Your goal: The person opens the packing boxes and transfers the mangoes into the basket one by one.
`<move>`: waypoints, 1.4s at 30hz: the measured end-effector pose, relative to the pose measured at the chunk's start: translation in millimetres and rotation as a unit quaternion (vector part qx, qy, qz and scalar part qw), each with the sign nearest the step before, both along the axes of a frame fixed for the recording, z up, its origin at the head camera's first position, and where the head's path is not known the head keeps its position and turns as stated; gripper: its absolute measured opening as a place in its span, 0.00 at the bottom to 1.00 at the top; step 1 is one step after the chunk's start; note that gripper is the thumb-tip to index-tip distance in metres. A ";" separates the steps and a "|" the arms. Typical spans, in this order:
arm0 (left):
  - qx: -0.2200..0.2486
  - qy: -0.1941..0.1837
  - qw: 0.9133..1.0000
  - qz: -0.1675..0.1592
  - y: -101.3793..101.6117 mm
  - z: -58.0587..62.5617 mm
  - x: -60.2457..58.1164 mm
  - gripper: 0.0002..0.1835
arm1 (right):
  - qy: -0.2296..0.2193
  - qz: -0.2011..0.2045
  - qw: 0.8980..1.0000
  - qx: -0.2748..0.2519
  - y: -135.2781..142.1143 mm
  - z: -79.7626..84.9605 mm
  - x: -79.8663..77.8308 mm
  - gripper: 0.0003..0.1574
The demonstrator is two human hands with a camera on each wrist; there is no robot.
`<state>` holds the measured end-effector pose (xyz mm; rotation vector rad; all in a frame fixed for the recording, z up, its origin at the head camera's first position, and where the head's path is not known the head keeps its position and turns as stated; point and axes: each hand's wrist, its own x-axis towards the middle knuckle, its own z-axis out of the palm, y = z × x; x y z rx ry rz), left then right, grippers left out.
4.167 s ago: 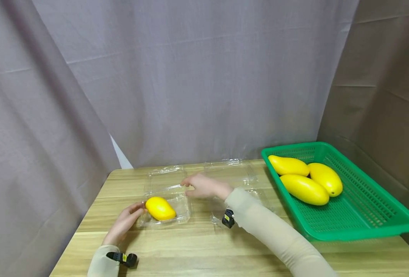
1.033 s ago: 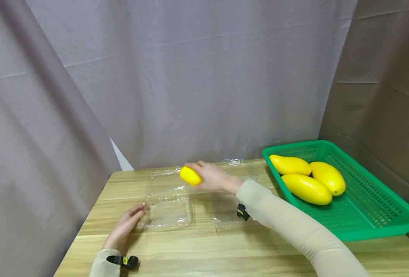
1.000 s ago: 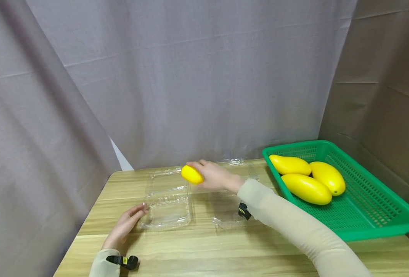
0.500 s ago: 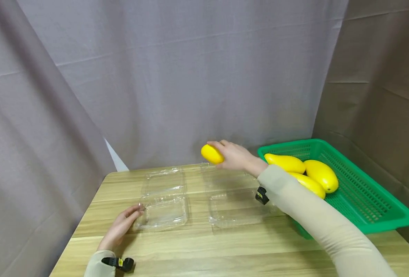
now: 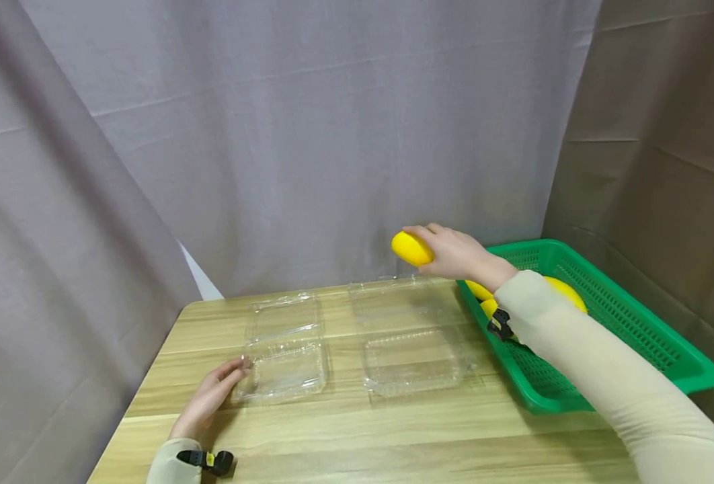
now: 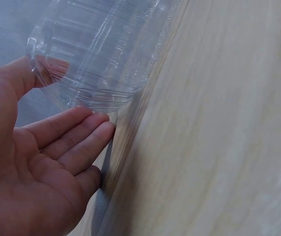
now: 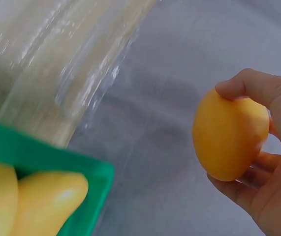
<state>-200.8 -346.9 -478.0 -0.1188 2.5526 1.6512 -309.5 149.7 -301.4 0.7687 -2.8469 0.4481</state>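
A yellow mango (image 5: 412, 249) is in my right hand (image 5: 454, 254), raised above the table's back edge near the green basket. In the right wrist view the thumb presses one side of the mango and the fingers support the other. My left hand (image 5: 213, 393) is at the left edge of an open clear plastic clamshell container (image 5: 290, 370). The left wrist view shows its thumb (image 6: 53, 67) over the container's rim and its straight fingers (image 6: 76, 142) against the wall below. A second open clear clamshell (image 5: 414, 359) lies to the right, its lid toward the curtain.
A green plastic basket (image 5: 635, 323) stands at the table's right, holding several yellow mangoes (image 5: 565, 294), partly hidden by my right forearm. Grey curtains (image 5: 308, 148) rise behind and beside the wooden table (image 5: 333, 437).
My right hand has lifted the mango out of the left container and carried it right and upward, toward the basket. My left hand has stayed at the left container's edge.
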 end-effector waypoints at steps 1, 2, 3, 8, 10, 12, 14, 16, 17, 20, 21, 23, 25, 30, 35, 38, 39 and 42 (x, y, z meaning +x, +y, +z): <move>0.000 -0.001 1.000 -0.002 0.4 -0.1 -0.3 0.32 | -0.002 -0.005 1.000 0.000 6.3 0.1 1.4 0.52; 0.000 -0.001 1.000 -0.002 0.7 -0.2 -0.4 0.32 | -0.004 -0.009 1.000 0.000 12.9 0.1 2.7 0.52; 0.000 -0.004 1.000 -0.003 0.6 -0.3 -0.2 0.32 | -0.007 -0.014 1.000 -0.001 19.4 0.0 4.1 0.52; -0.001 -0.012 1.000 -0.005 -2.4 -0.1 2.2 0.33 | -0.021 -0.037 0.999 -0.003 51.0 -1.0 11.3 0.51; -0.005 -0.009 1.000 -0.006 -4.2 0.2 3.1 0.34 | -0.023 -0.045 0.999 -0.002 62.2 -1.3 14.4 0.51; -0.008 -0.005 1.000 -0.003 -6.2 0.6 3.7 0.33 | -0.024 -0.048 0.999 -0.001 72.7 -2.1 17.6 0.50; -0.008 -0.003 1.000 -0.001 -7.8 1.4 4.2 0.33 | -0.025 -0.048 0.999 0.002 81.9 -3.1 20.6 0.50; -0.009 -0.003 1.000 0.003 -8.6 1.9 4.0 0.33 | -0.028 -0.046 0.999 0.003 90.3 -4.0 23.7 0.49; -0.010 -0.005 1.000 0.003 -8.7 1.9 4.0 0.33 | -0.031 -0.045 0.998 0.006 94.2 -4.8 25.0 0.49; -0.015 -0.008 1.000 -0.002 -6.8 1.6 4.0 0.34 | -0.043 -0.048 0.998 0.015 106.1 -8.5 29.3 0.48; -0.012 -0.009 1.000 -0.003 -6.0 1.0 4.0 0.34 | -0.046 -0.047 0.998 0.020 110.4 -10.4 30.6 0.48; -0.006 -0.010 1.000 -0.005 -4.3 0.0 4.7 0.33 | -0.052 -0.046 0.997 0.032 118.4 -15.4 33.5 0.48; 0.000 -0.011 1.000 -0.005 -3.9 -0.6 6.1 0.32 | -0.056 -0.043 0.997 0.044 125.2 -21.6 36.8 0.48; 0.005 -0.012 1.000 -0.007 -5.2 -0.7 7.8 0.33 | -0.080 -0.029 0.994 0.066 138.3 -39.1 47.2 0.50; 0.000 -0.017 1.000 -0.008 -7.4 0.3 7.8 0.34 | -0.111 -0.015 0.992 0.065 145.1 -48.1 57.1 0.53; 0.001 -0.015 1.000 -0.006 -7.2 1.0 8.6 0.33 | -0.132 -0.008 0.990 0.053 148.0 -48.7 62.1 0.53; 0.001 -0.013 1.000 -0.005 -6.6 1.3 8.8 0.33 | -0.142 -0.005 0.989 0.050 148.6 -48.8 64.0 0.53; 0.005 -0.008 1.000 -0.003 -5.6 2.8 10.5 0.32 | -0.170 0.009 0.984 0.048 149.2 -49.7 71.2 0.53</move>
